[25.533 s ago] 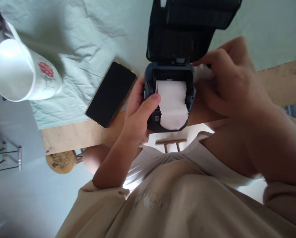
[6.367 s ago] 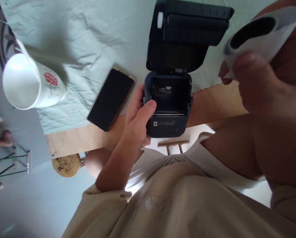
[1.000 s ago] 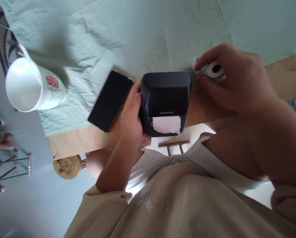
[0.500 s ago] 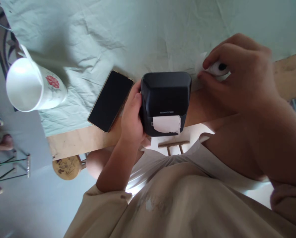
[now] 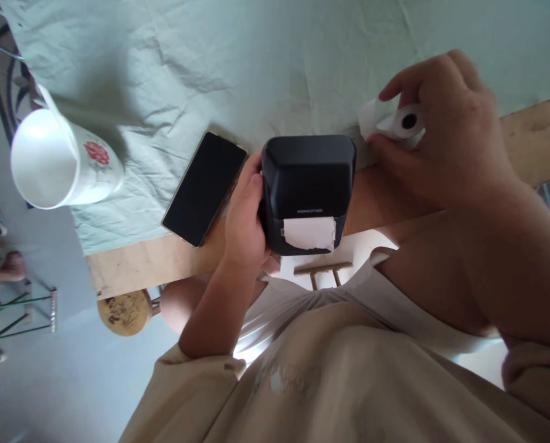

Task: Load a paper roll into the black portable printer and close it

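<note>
My left hand (image 5: 246, 215) grips the side of a black label printer (image 5: 308, 175), held over the table's near edge. From the printer's lower front slot hangs a short strip of white paper (image 5: 309, 234) with a ragged edge. To the right, my right hand (image 5: 445, 123) curls around a small roll of white paper (image 5: 411, 120) with a dark core. The thumb lies under the roll's loose end and the index finger is lifted apart from it. The palm side of this hand is hidden.
A black-screened phone (image 5: 205, 189) lies left of the printer on the pale green cloth (image 5: 275, 61). Farther left stands a white cup (image 5: 67, 160) with a red flower. Bare wood (image 5: 146, 264) shows along the near edge, with a round stool (image 5: 125, 311) below. Another person's foot (image 5: 11, 267) shows far left.
My right index finger has lifted away from the thumb, showing more of the roll and its loose paper end. My left hand and the printer stay nearly still.
</note>
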